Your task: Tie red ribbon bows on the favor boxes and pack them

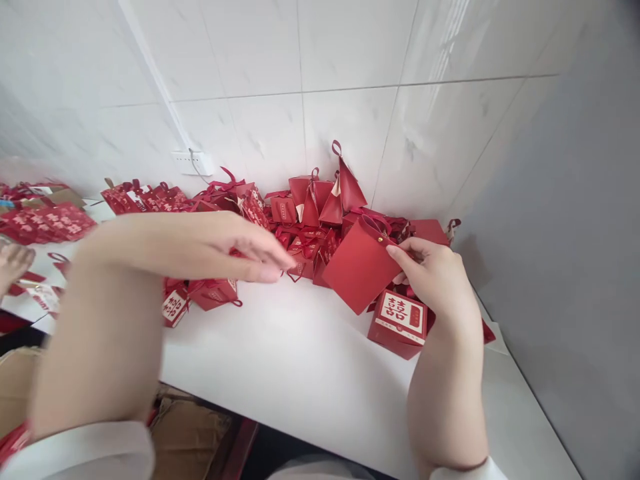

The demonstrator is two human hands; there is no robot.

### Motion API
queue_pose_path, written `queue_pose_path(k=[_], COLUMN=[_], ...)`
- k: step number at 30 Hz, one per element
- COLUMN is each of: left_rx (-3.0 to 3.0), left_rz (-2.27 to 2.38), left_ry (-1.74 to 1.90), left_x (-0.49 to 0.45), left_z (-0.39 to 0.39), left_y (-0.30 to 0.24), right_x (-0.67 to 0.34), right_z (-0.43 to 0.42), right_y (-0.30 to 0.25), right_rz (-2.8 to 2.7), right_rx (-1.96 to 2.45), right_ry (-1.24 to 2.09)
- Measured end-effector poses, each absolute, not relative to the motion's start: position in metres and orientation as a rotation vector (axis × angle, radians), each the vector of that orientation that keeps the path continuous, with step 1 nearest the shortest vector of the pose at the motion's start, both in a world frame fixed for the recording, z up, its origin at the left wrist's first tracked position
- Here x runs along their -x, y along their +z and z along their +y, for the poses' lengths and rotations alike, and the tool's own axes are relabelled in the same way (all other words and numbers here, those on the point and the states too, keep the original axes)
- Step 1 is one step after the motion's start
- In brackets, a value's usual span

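Note:
Between the thumb and fingers of my right hand [425, 263] is the upper corner of a red gift box [363, 267], held tilted over the table, a small gold stud near its top. My left hand [235, 250] is slightly blurred, its fingers stretched out with nothing in them, apart from that box. Just below my right hand stands a red box with a white character label [400, 317]. Beneath my left hand sit a small red box with white lettering [175, 305] and another red box [214, 292] with a ribbon.
Red boxes and ribbons [305, 243] are heaped along the tiled wall, with pointed red boxes [345, 187] on top. Patterned red packets [50, 223] lie at the left, near another person's hand [15, 263]. A grey panel [565, 267] bounds the white table [300, 360] on the right.

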State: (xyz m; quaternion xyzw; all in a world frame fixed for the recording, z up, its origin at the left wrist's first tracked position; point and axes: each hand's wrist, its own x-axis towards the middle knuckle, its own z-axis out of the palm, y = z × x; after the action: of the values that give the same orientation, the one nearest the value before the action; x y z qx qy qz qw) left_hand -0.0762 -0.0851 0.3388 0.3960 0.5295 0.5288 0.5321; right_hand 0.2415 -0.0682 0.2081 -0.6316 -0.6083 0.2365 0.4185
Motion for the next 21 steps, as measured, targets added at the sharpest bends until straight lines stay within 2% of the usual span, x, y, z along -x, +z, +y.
queue_pose_path(k=[2, 5, 9, 12, 17, 21], left_rx=[-1.277, -1.74, -1.81, -1.682, -1.33, -1.132], left_rz=[1.284, 1.079, 0.918, 0.883, 0.947, 0.921], left_ry=[0.817, 0.682, 0.534, 0.648, 1.036, 1.249], left_x=[0.056, 0.039, 0.036, 0.036, 0.016, -0.004], left_z=[-0.063, -0.038, -0.017, -0.006, 0.004, 0.002], left_y=[0.323, 0.278, 0.223, 0.201, 0.184, 0.179], right_x=[-0.243, -0.242, -0.237, -0.23, -0.215, -0.193], right_z=[-0.069, -0.064, -0.053, -0.042, -0.018, -0.01], right_y=[0.21, 0.209, 0.207, 0.204, 0.194, 0.19], right_rz=[-1.462, -1.372, -1.251, -1.158, -1.222, -1.38], right_rx=[1.417, 1.183, 1.022, 0.985, 0.912, 0.824], right_ry=[0.642, 0.775, 0.857, 0.848, 0.785, 1.017])
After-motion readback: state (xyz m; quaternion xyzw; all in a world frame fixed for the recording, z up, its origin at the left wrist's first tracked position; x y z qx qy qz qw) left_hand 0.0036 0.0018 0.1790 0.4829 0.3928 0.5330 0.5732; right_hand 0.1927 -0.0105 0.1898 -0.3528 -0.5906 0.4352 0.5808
